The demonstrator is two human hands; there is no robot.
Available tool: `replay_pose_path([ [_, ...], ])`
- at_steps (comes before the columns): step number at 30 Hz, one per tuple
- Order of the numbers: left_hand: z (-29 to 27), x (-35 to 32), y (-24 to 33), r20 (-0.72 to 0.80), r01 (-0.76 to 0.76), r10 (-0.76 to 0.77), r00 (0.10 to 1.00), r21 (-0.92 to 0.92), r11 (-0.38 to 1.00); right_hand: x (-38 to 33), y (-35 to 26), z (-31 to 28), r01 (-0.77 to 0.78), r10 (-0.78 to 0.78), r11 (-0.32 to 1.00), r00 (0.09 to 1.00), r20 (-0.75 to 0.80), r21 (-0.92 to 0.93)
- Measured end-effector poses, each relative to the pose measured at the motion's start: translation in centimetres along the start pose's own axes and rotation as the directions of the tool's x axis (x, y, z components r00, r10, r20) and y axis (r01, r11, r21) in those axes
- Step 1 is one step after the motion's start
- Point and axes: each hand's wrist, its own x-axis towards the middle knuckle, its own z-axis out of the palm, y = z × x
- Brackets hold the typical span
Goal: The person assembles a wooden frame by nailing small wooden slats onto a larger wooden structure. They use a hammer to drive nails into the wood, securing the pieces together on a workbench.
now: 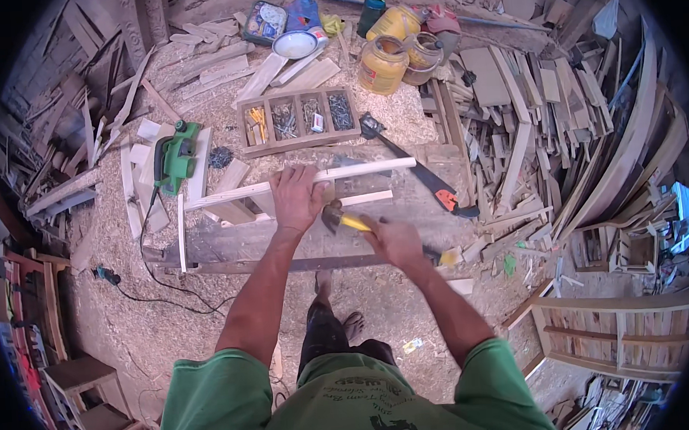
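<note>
Right hand [396,242] grips a claw hammer [348,219] beside the wooden strip that the left hand [297,196] holds

The left hand is closed over a long pale wooden strip [369,168], fingers bent across its top. This strip lies slantwise above the counter [222,251], its right end farther from the person than its left. A shorter wooden strip [371,198] shows on the near side of it, to the right of the left wrist. By the left end of the long strip, a thin wooden slat [181,243] points toward the person; whether the two are joined cannot be told.

The right hand, a little blurred, is clenched round the hammer's yellow handle. The hammer head is just beside the left wrist, over the counter; contact with the wood cannot be made out.

Beyond the strips sits a four-compartment wooden tray [298,145] with yellow sticks in its leftmost compartment and dark fasteners in the rightmost. Left of the tray, a green electric planer [176,157] rests on boards, its black cord trailing toward the person. To the right, a long black tool [412,163] with an orange patch lies diagonally. Farther back stand a wide-mouthed yellow jar [383,66] and a blue-rimmed white bowl [295,45], among wood shavings and offcuts.
</note>
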Motion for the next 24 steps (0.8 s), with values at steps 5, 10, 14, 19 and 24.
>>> replay_pose_path([
  [5, -0.4, -1.5, 0.8, 0.009, 0.036, -0.036, 0.999, 0.01, 0.999, -5.8, -6.1, -2.4, -0.081, 0.223, 0.818, 0.957, -0.184, 0.57],
  [10, -0.5, -1.8, 0.6, -0.019, 0.036, -0.036, 0.999, 0.009, 0.999, -5.8, -12.2, -16.4, 0.237, 0.012, 0.92, 0.781, -0.624, 0.314],
  [14, -0.6, -2.2, 0.5, -0.007, 0.031, -0.031, 0.999, 0.005, 0.999, -3.8, -14.6, -20.7, 0.551, -0.067, 0.813, 0.411, -0.909, 0.189],
  [19, -0.7, -2.0, 0.8, -0.02, 0.019, -0.019, 1.0, -0.027, 0.999, -2.4, -11.5, -12.0, 0.145, -0.069, 0.987, 0.779, -0.623, 0.072],
  [24, -0.4, -0.6, 0.3, -0.053, 0.008, -0.01, 0.999, -0.032, 0.999, -2.4, -10.1, -9.8, 0.06, 0.097, 0.927, 0.916, -0.389, 0.371],
])
